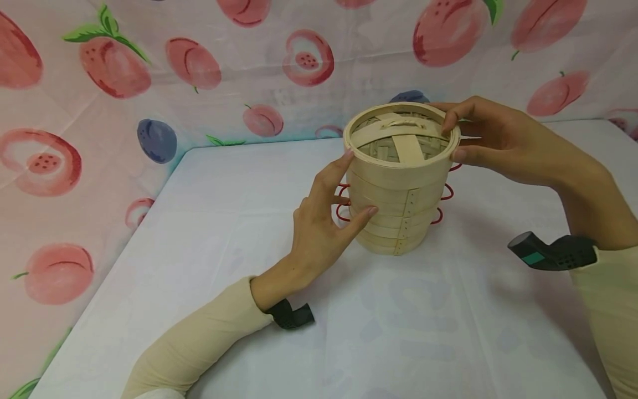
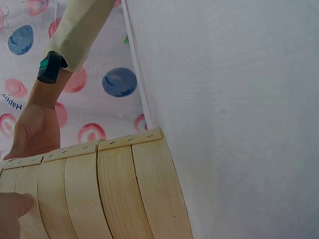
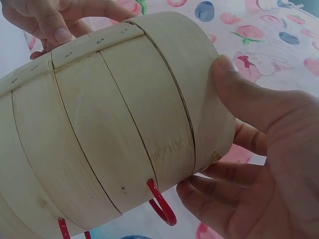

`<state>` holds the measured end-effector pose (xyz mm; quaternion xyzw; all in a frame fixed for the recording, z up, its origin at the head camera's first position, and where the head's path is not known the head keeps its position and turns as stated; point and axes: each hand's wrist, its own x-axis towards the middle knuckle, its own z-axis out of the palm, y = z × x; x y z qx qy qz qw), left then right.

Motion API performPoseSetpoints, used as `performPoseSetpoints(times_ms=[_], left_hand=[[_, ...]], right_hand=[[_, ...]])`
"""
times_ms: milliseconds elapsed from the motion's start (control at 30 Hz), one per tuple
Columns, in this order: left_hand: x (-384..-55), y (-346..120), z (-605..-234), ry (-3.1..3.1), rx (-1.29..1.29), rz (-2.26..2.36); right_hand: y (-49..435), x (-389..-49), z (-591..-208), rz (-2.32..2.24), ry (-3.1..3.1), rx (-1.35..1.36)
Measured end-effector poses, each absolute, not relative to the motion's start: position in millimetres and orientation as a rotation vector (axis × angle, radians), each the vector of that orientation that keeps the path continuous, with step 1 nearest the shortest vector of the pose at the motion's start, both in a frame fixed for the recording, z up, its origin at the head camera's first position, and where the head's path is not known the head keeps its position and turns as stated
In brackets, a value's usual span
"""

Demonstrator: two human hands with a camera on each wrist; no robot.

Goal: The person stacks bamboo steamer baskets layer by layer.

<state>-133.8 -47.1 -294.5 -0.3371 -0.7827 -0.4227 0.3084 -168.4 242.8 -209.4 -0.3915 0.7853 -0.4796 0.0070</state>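
Note:
A stacked bamboo steamer [image 1: 384, 216] stands upright on the white table, its woven lid [image 1: 408, 149] on top with a small loop handle. Red wire loops [image 1: 447, 192] stick out from both sides of the tiers. My right hand [image 1: 518, 141] pinches the lid's rim at the right, thumb outside and fingers over the top edge. At the left side my left hand [image 1: 324, 221] holds the steamer, thumb on its front wall. In the right wrist view, the right thumb [image 3: 239, 89] presses the lid's outer band. Some left fingers are hidden behind the steamer.
White cloth covers the table [image 1: 239, 221]. A fruit-print curtain [image 1: 199, 100] hangs behind it and along the left. Dark devices sit on the left wrist [image 1: 291, 316] and the right wrist [image 1: 553, 252].

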Motion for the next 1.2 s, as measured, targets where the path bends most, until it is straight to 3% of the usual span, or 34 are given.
performPoseSetpoints(times_ms=[933, 1200], left_hand=[[-134.9, -47.1, -294.5, -2.112, -0.865, -1.096], [-131.8, -47.0, -297.1, -2.129, -0.864, -1.114]], right_hand=[[246.7, -171.6, -212.2, -1.599, 2.268, -1.297], [246.2, -165.2, -207.8, -1.314, 2.607, -1.240]])
